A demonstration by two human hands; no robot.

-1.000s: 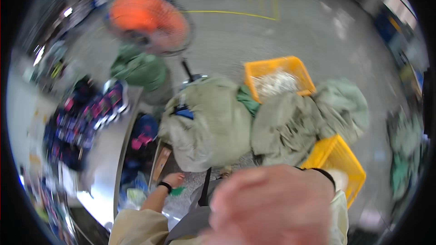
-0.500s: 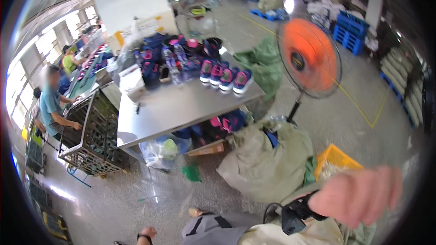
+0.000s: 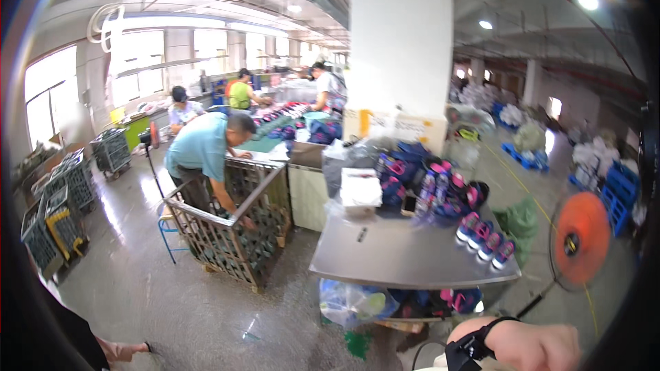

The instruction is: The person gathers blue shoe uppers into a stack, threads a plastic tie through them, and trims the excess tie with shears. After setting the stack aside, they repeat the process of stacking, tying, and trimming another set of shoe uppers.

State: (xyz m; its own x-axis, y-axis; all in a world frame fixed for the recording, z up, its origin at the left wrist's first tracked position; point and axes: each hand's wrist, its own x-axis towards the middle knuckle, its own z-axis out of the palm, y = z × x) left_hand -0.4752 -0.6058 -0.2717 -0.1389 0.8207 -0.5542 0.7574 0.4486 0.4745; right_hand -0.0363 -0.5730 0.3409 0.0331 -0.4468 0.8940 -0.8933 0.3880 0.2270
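Note:
My right hand [image 3: 536, 347] shows at the lower right, a black strap with a small device [image 3: 474, 349] around its wrist. Its fingers are smeared by motion, so their pose is unclear, and nothing is seen in it. The nearest thing is a steel table [image 3: 385, 251] ahead of it, a gap between them. Along its right edge stands a row of several navy and pink shoes [image 3: 485, 239]. More shoes, clear bottles [image 3: 426, 189], a phone [image 3: 409, 205] and a white box [image 3: 361, 189] crowd its back. My left hand is out of the picture.
A co-worker in a blue shirt [image 3: 199, 141] bends over a slatted cage cart [image 3: 234, 244] left of the table. An orange fan [image 3: 583, 240] stands at the right. Stacked crates [image 3: 62, 209] line the left. A person's dark-clothed limb [image 3: 120, 350] enters at lower left.
My view has swung left and up, so the table now lies farther right. My right hand sits lower in the picture. The co-worker now bends with an arm down into the cart.

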